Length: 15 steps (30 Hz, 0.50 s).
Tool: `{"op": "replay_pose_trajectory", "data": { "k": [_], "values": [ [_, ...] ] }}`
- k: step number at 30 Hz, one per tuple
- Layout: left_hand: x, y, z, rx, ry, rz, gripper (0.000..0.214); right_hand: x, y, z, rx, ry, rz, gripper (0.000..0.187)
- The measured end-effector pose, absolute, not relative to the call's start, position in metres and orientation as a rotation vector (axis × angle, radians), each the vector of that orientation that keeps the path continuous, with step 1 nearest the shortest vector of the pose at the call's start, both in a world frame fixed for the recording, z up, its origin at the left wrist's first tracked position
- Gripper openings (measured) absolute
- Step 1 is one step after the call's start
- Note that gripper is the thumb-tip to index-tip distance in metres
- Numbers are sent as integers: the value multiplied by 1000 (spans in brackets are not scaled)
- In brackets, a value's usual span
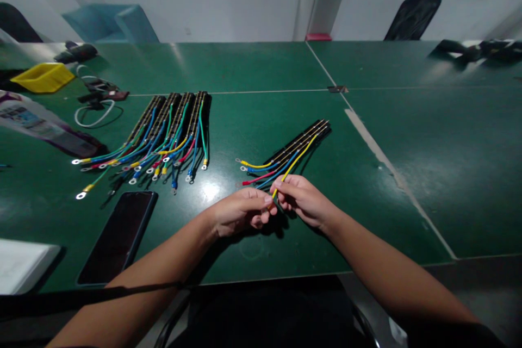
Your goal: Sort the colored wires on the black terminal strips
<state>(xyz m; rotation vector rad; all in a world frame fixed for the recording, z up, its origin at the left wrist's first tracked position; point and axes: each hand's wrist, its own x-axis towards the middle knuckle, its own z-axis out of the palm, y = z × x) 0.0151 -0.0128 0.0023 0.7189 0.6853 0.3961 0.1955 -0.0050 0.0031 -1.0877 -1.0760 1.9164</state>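
Observation:
My left hand (pixel 244 211) and my right hand (pixel 304 199) meet at the near end of a yellow wire (pixel 297 159). The left hand's fingers pinch its end, and the right hand grips it just above. What sits at that end is hidden by my fingertips. The wire's far end runs to a black terminal strip (pixel 302 141) with metal contacts, lying at a slant on the table. From the same strip come another yellow wire (pixel 261 165), blue wires and a red wire (pixel 261 178), with ring lugs on their visible ends.
Several wired terminal strips (pixel 175 117) lie side by side at left, their lugs fanned toward me. Nearby on the green table (pixel 367 185) are a phone (pixel 119 236), a white object (pixel 24 263), a bottle (pixel 44 125), a yellow bin (pixel 44 77) and a white cable (pixel 95 122).

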Motion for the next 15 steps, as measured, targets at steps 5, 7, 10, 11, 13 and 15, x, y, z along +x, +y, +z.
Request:
{"op": "replay_pose_trajectory", "data": {
  "k": [5, 7, 10, 11, 13, 15],
  "values": [
    [15, -13, 1, 693, 639, 450, 32, 196, -5, 3, -1060, -1085, 1924, 25],
    [15, -12, 1, 696, 643, 450, 33, 196, -5, 4, -1069, -1081, 1929, 23],
    [15, -12, 3, 755, 700, 425, 33, 196, -6, 5, -1081, -1089, 1913, 23],
    [14, -11, 3, 797, 727, 414, 34, 195, -6, 5, -1084, -1095, 1898, 24],
    [13, -11, 4, 904, 781, 406, 35, 195, -6, 5, -1103, -1108, 1862, 26],
    [13, -12, 5, 1017, 831, 438, 33, 194, -6, 3, -1140, -1123, 1822, 29]
  ]
}}
